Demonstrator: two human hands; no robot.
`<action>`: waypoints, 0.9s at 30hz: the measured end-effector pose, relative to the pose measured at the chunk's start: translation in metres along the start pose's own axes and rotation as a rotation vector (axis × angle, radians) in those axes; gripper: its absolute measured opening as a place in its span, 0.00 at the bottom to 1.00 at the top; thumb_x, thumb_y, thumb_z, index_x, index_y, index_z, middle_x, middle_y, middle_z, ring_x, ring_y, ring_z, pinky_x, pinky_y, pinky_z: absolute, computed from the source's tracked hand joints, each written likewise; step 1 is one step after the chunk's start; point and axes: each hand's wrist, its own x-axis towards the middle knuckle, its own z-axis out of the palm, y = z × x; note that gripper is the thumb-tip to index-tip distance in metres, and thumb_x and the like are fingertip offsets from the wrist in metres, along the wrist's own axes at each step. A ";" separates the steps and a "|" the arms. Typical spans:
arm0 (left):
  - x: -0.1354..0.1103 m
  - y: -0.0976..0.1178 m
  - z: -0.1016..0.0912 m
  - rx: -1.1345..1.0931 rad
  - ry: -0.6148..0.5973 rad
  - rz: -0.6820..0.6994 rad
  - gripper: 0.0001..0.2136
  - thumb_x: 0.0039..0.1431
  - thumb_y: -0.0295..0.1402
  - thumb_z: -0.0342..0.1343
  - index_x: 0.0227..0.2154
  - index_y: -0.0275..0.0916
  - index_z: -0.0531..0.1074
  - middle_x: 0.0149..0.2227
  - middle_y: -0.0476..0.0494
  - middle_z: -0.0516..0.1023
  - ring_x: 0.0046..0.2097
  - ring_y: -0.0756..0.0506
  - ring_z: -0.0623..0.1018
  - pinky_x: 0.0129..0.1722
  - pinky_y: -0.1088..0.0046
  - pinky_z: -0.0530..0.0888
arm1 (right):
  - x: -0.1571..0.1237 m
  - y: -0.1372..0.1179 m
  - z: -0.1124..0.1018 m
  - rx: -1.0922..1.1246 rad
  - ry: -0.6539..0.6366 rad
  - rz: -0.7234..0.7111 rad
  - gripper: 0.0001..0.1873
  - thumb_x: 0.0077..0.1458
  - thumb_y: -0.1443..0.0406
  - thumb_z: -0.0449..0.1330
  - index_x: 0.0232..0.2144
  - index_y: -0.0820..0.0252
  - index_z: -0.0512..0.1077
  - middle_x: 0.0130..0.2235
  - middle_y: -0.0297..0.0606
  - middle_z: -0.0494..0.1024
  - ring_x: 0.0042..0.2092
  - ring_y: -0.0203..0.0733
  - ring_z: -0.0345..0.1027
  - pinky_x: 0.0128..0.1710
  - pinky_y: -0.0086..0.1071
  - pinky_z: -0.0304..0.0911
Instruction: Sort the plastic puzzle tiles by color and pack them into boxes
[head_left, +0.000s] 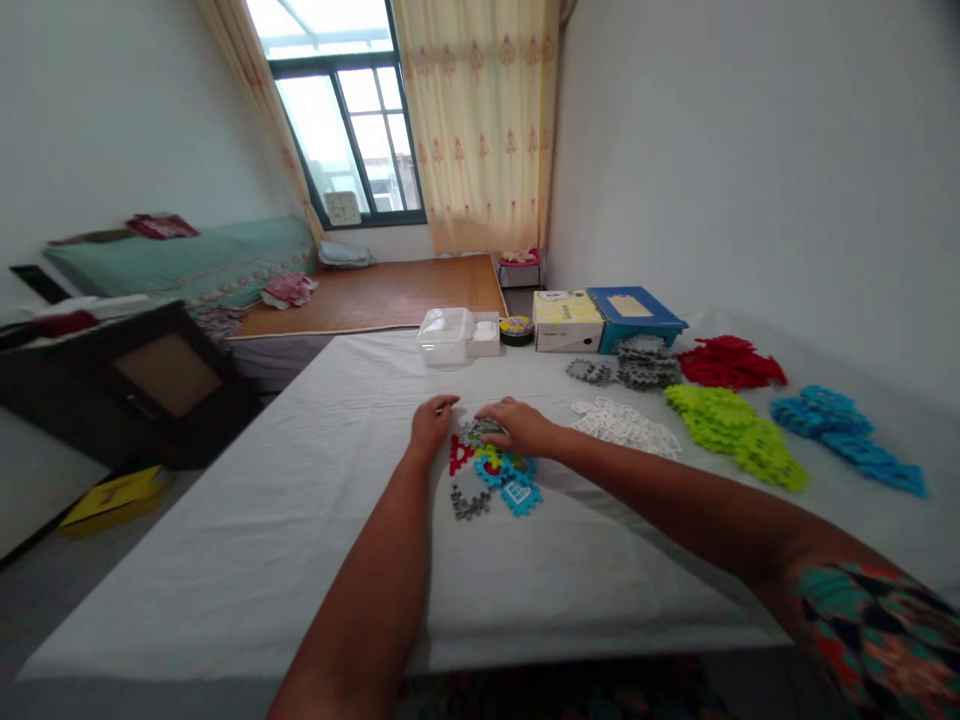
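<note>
A small cluster of interlocked plastic puzzle tiles (491, 470), red, blue, yellow-green and grey, lies on the white cloth-covered table (300, 500). My left hand (431, 422) rests on the cluster's far left edge with its fingers curled down onto the tiles. My right hand (517, 425) lies palm down over the far side, fingers pressed on a grey tile (480, 430). A loose grey piece (469, 503) and a blue piece (520, 496) sit at the near edge of the cluster.
Sorted tile piles lie to the right: white (626, 424), green (735, 432), blue (847, 435), red (729, 362), grey (634, 368). Behind them stand a yellow-white box (567, 320), a blue box (634, 312) and a clear plastic container (447, 336). A bed and window are beyond.
</note>
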 end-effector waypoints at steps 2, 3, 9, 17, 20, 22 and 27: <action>0.000 0.000 0.001 0.008 -0.008 0.005 0.16 0.55 0.25 0.48 0.41 0.38 0.78 0.43 0.45 0.81 0.48 0.46 0.78 0.52 0.68 0.72 | 0.017 -0.005 0.011 -0.043 -0.023 0.112 0.30 0.52 0.53 0.62 0.55 0.60 0.68 0.52 0.48 0.75 0.52 0.53 0.65 0.49 0.42 0.62; 0.000 0.001 0.001 0.014 -0.011 0.006 0.16 0.55 0.25 0.48 0.41 0.39 0.78 0.43 0.45 0.81 0.48 0.46 0.78 0.52 0.68 0.72 | 0.024 -0.006 0.015 -0.059 -0.040 0.144 0.32 0.50 0.51 0.64 0.55 0.59 0.68 0.51 0.48 0.75 0.52 0.54 0.65 0.48 0.42 0.63; 0.002 0.001 0.001 0.054 -0.029 0.029 0.16 0.55 0.26 0.48 0.41 0.38 0.78 0.44 0.44 0.81 0.48 0.46 0.78 0.53 0.69 0.72 | 0.036 0.003 0.020 -0.024 -0.042 0.135 0.26 0.49 0.55 0.64 0.50 0.57 0.72 0.46 0.44 0.79 0.47 0.48 0.71 0.44 0.34 0.64; 0.002 0.000 -0.001 0.059 -0.043 0.032 0.16 0.54 0.28 0.48 0.41 0.39 0.79 0.43 0.44 0.82 0.46 0.44 0.79 0.50 0.68 0.73 | 0.000 0.010 -0.001 0.078 0.101 0.066 0.24 0.49 0.63 0.64 0.50 0.59 0.73 0.48 0.42 0.78 0.47 0.45 0.70 0.50 0.35 0.61; 0.000 0.001 -0.003 0.063 -0.043 0.020 0.16 0.54 0.29 0.49 0.40 0.41 0.79 0.42 0.44 0.82 0.47 0.43 0.79 0.50 0.67 0.73 | -0.028 0.018 -0.013 0.093 0.143 0.100 0.22 0.49 0.62 0.64 0.49 0.59 0.73 0.47 0.42 0.78 0.46 0.44 0.70 0.49 0.35 0.62; 0.000 0.002 -0.003 0.069 -0.041 0.014 0.16 0.54 0.30 0.49 0.41 0.41 0.79 0.42 0.45 0.82 0.47 0.43 0.79 0.50 0.66 0.73 | -0.048 0.033 -0.026 0.082 0.161 0.147 0.22 0.50 0.60 0.64 0.48 0.59 0.74 0.46 0.43 0.78 0.45 0.44 0.71 0.48 0.35 0.62; 0.001 -0.001 -0.002 0.140 -0.056 0.020 0.16 0.54 0.31 0.49 0.40 0.43 0.79 0.42 0.45 0.82 0.46 0.43 0.79 0.49 0.67 0.73 | -0.101 0.107 -0.070 -0.104 0.262 0.427 0.21 0.51 0.60 0.63 0.48 0.59 0.74 0.47 0.42 0.78 0.47 0.47 0.70 0.49 0.37 0.62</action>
